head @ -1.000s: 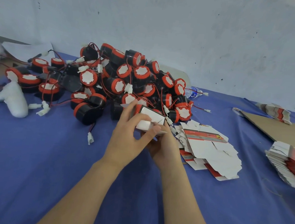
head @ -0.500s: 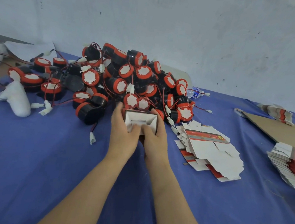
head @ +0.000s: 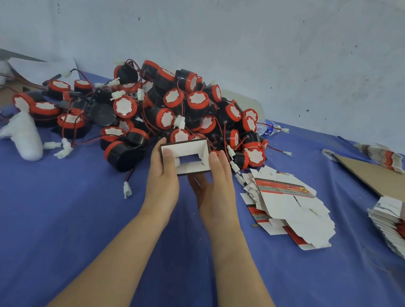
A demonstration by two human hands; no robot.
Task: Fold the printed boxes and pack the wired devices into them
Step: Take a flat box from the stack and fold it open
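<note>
Currently left hand (head: 162,183) and right hand (head: 218,195) both grasp box (head: 194,150): open sleeve, cloth (head: 63,213) visible through; wired devices (head: 176,110) heaped behind.

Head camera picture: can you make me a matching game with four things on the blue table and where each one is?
Things
1. open white cardboard box
2. pile of black-and-red round wired devices
3. heap of flat white-and-red printed box blanks
4. brown cardboard sheet

Places
A. far right, towards the back
B. held between the left hand and the right hand
C. behind the hands, near the wall
D. just right of the right hand

Pairs: 1-B, 2-C, 3-D, 4-A
</note>
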